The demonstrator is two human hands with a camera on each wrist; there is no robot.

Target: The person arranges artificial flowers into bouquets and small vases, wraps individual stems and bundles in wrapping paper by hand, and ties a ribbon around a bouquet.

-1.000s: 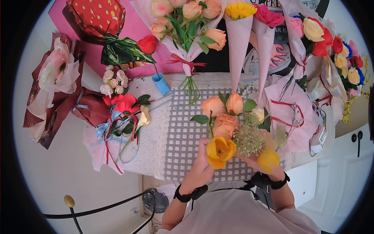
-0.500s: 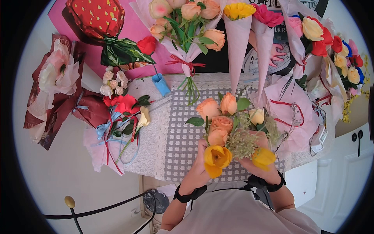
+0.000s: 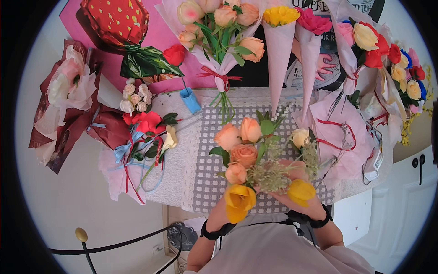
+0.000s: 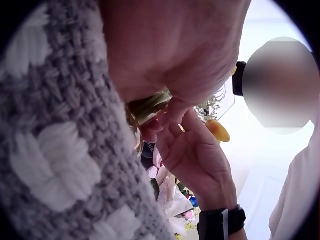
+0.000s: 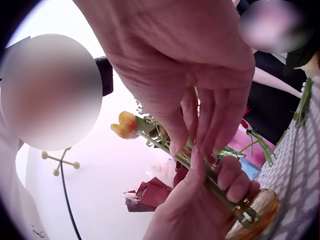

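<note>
My left hand (image 3: pixel 216 217) grips the neck of an amber glass vase (image 5: pixel 256 216) with green stems (image 5: pixel 220 189) inside it, low over the cloth. Just above, the fingers of my right hand (image 5: pixel 200 105) pinch a flower stem. From the vase spread peach roses (image 3: pixel 244 155), a yellow tulip (image 3: pixel 239 201) at the left and another yellow tulip (image 3: pixel 301 192) in front of my right hand. Pale green filler flowers (image 3: pixel 267 176) and a cream rose (image 3: pixel 300 137) stand between and behind them. In the head view the blooms hide the vase and most fingers.
A dotted grey cloth (image 3: pixel 207 150) covers the table. A wrapped peach bouquet (image 3: pixel 222 68) and paper cones (image 3: pixel 278 59) stand at the back. Red flowers (image 3: pixel 148 122) and a blue cup-shaped piece (image 3: pixel 189 100) are on the left, pink paper (image 3: pixel 333 155) with red ribbon on the right.
The arrangement has moved left and slightly toward the body, with the left hand moving along. Its peach blooms now stand further from the cream rose. The right hand has come slightly left.
</note>
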